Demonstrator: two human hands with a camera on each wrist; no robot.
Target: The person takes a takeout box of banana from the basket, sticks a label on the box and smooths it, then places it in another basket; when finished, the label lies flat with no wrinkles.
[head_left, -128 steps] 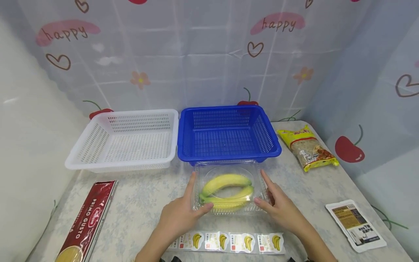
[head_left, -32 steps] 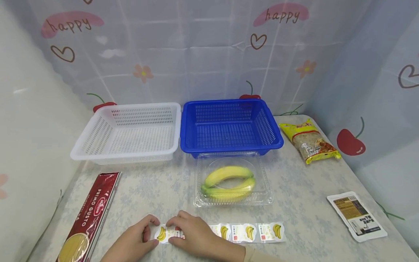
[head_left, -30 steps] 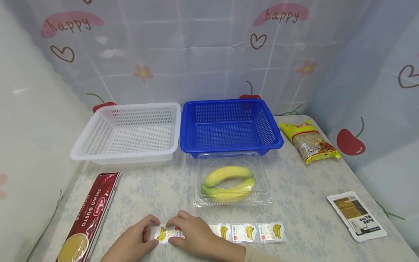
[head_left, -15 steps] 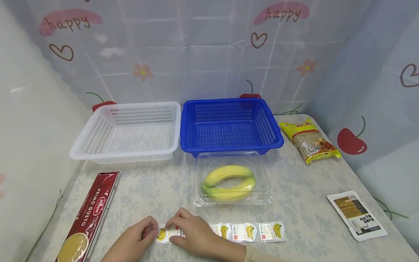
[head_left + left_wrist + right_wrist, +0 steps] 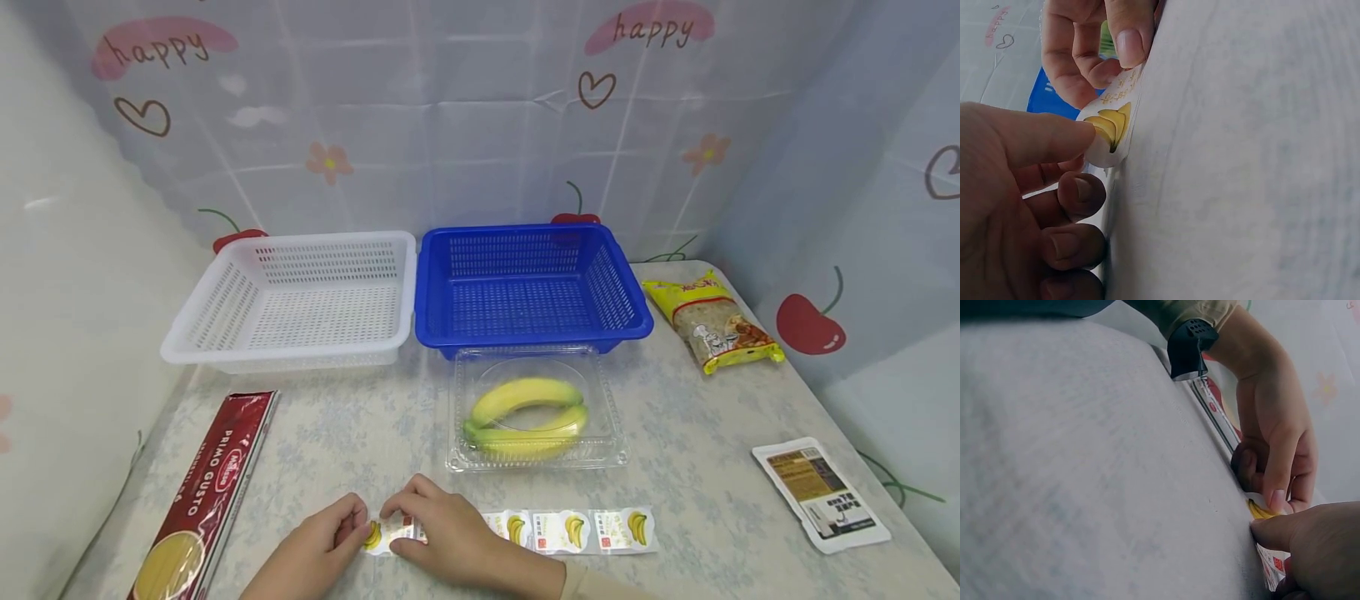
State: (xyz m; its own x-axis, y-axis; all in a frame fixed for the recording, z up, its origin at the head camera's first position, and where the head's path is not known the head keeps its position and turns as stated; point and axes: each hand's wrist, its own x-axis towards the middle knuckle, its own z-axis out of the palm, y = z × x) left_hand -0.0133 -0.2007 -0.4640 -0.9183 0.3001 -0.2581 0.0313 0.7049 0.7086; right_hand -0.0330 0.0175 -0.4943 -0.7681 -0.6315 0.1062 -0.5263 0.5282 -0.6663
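Note:
A strip of banana stickers (image 5: pixel 558 532) lies flat near the table's front. My left hand (image 5: pixel 313 546) pinches the end of the leftmost banana sticker (image 5: pixel 1113 122) between thumb and index finger. That end is lifted a little, as the left wrist view shows. My right hand (image 5: pixel 450 533) holds the strip just right of there, its thumb (image 5: pixel 1272 530) on the sticker's face and its other fingers curled along the far edge. It covers part of the strip. Behind the hands stands a closed clear plastic box (image 5: pixel 606 450) with two bananas (image 5: pixel 525 400) inside.
A white basket (image 5: pixel 288 360) and a blue basket (image 5: pixel 532 340) stand side by side at the back. A red spaghetti pack (image 5: pixel 206 500) lies at left. At right are a yellow food bag (image 5: pixel 712 325) and a white pouch (image 5: pixel 821 494).
Both hands have left the clear box and come to the strip's left end. Over the last second, my left fingers have closed on the sticker's edge; the right hand stays nearly still.

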